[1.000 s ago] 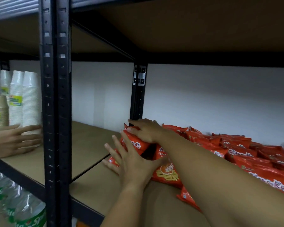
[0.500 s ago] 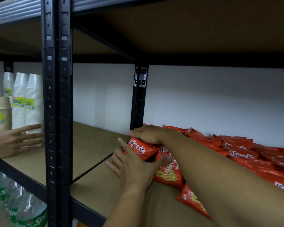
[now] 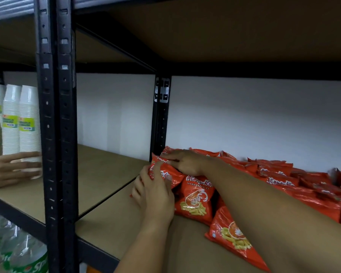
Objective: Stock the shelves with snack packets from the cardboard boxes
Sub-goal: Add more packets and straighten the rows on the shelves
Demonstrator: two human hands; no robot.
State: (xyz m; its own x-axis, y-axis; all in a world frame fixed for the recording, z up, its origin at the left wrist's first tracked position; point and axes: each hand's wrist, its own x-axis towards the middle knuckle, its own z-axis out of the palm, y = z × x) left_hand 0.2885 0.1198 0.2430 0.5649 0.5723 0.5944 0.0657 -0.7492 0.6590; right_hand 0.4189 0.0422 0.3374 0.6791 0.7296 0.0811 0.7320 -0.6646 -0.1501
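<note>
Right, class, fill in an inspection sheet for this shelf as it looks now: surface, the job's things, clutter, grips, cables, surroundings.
Surface: brown shelf board in a black metal rack, bare toward the left.
Job's things: red snack packets piled along the back wall; one packet stands upright at the front; another lies flat near the edge. No cardboard box seen.
Clutter: nothing seen.
Grips: left hand and right hand both hold the leftmost packet.
Cables: nothing seen.
Surroundings: stacked white cups in the next bay, touched by another person's hand; plastic bottles below; white wall behind.
</note>
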